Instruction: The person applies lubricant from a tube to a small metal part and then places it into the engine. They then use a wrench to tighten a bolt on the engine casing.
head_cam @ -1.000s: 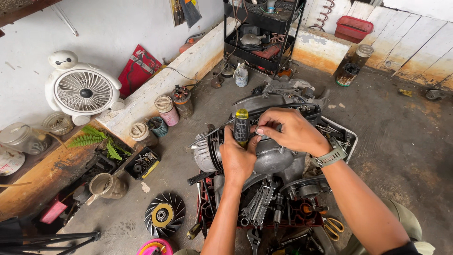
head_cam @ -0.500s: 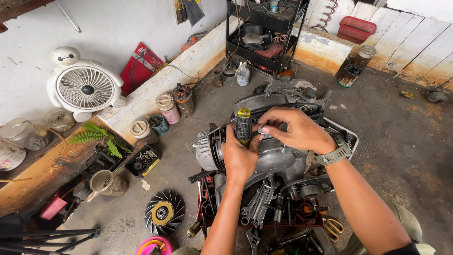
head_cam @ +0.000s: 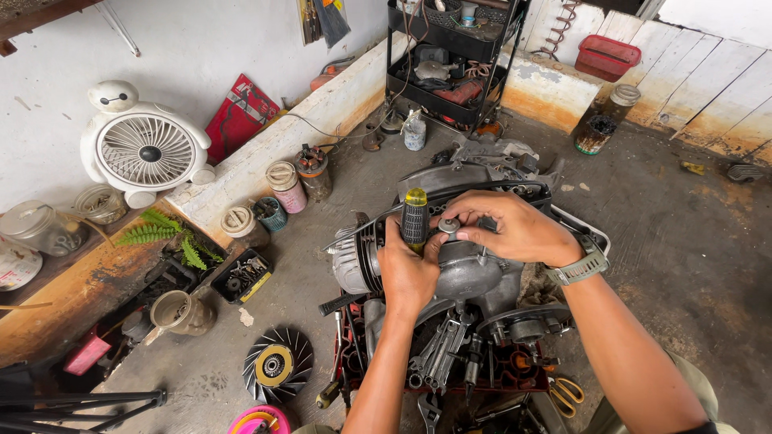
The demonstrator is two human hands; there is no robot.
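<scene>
Grey cast metal forms the engine (head_cam: 450, 265) that sits on the concrete floor (head_cam: 667, 233), directly below the camera, resting over a red tray (head_cam: 515, 374) filled with spanners and sockets. The cylinder fins (head_cam: 358, 257) face the left of the view.

The left hand (head_cam: 410, 269) is closed around a screwdriver (head_cam: 415, 215) with a black grip and a yellow cap. The tool stands upright, cap uppermost, and its lower end is hidden behind the fingers. The heel of this hand rests on the rounded engine cover.

The right hand (head_cam: 515, 229) lies just beside the left, with a watch (head_cam: 583, 267) on the wrist. Its thumb and forefinger are pinched on a small round silver part (head_cam: 448, 227) at the top of the engine cover; the remaining fingers curl loosely over the casing. The two hands touch at the fingertips, next to the screwdriver.

Surrounding items:
- A black finned wheel with a yellow centre (head_cam: 277, 366) lies flat on the floor, left of the red tray.
- Yellow-handled scissors (head_cam: 567, 392) lie at the right edge of the tray.
- A white fan (head_cam: 145, 149) stands against the wall, well apart from the engine.
- A black wire shelf rack (head_cam: 450, 56) stands beyond the engine, loaded with parts.
- Several tins and jars (head_cam: 285, 186) line the low ledge.
</scene>
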